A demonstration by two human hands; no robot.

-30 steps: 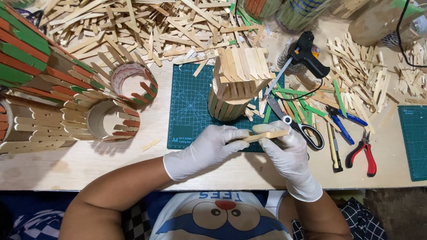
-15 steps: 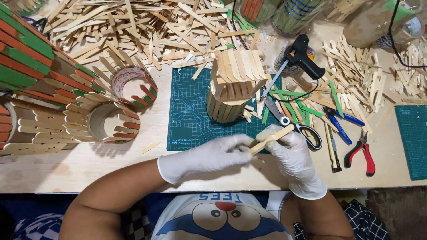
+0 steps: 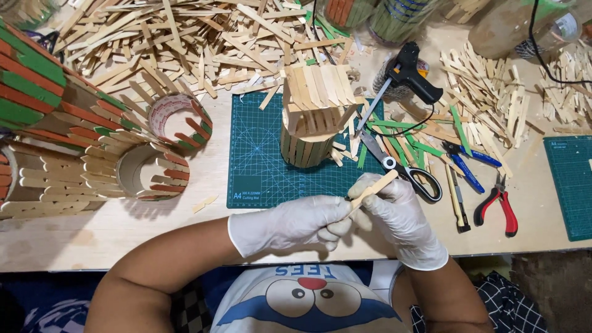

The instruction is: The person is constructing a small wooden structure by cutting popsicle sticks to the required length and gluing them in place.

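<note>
Head view: my left hand (image 3: 296,223) and right hand (image 3: 394,209), both gloved, pinch flat wooden stick (image 3: 374,188) together above near edge of worktop (image 3: 92,237), near green cutting mat (image 3: 265,166). Stick light, stiff, thin, likely snaps if bent; hold at ends, by flat faces. Scissors (image 3: 401,169) just right.

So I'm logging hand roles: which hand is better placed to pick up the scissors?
Probably the right hand: the scissors lie on the table right beside it. The left hand is farther away, and both grip the wooden stick.
</note>
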